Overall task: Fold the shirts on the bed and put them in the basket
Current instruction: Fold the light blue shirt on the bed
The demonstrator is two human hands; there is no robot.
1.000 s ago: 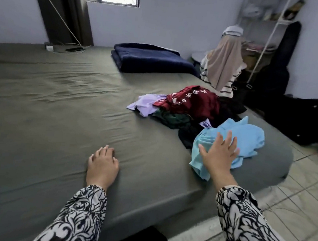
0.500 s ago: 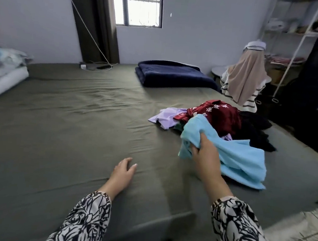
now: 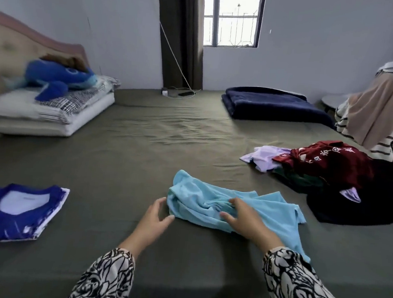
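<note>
Light blue shirt (image 3: 212, 205) lies crumpled on the olive bed (image 3: 122, 171), close to the person, likely for spreading flat. Right hand (image 3: 244, 220) rests on it with relaxed, straight fingers; left hand (image 3: 155, 219), also unclenched, touches its edge. Folded blue shirt (image 3: 14, 211) waits left; unfolded pile (image 3: 319, 169) sits right. No basket visible.

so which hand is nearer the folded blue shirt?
Left. The left hand is at the light blue shirt's left edge, toward the folded blue shirt; the right hand rests on it, farther right.
</note>
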